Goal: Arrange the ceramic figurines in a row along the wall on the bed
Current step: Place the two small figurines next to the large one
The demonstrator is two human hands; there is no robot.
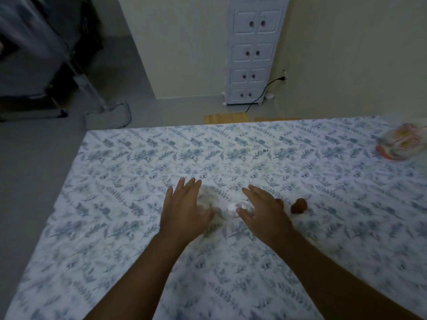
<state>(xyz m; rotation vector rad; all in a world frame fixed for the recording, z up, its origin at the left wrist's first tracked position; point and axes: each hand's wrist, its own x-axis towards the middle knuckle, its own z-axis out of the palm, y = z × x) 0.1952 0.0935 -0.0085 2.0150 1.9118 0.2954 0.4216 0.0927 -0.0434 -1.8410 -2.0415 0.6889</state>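
Both my hands hover low over the middle of the bed (pixel 115 181), which has a blue floral sheet. My left hand (pixel 184 209) is spread flat, fingers apart, holding nothing. My right hand (pixel 261 211) is also spread, just right of a small white figurine (pixel 232 207) that lies between the two hands; the thumb is close to it. A small brown figurine (pixel 298 206) stands on the sheet just right of my right hand. Blur hides the figurines' details.
A crumpled clear plastic bag with orange print (pixel 402 144) lies at the bed's far right. Beyond the bed's far edge stand a white plastic drawer cabinet (pixel 251 54), a black cable, and the cream wall (pixel 346 54). Grey floor lies left.
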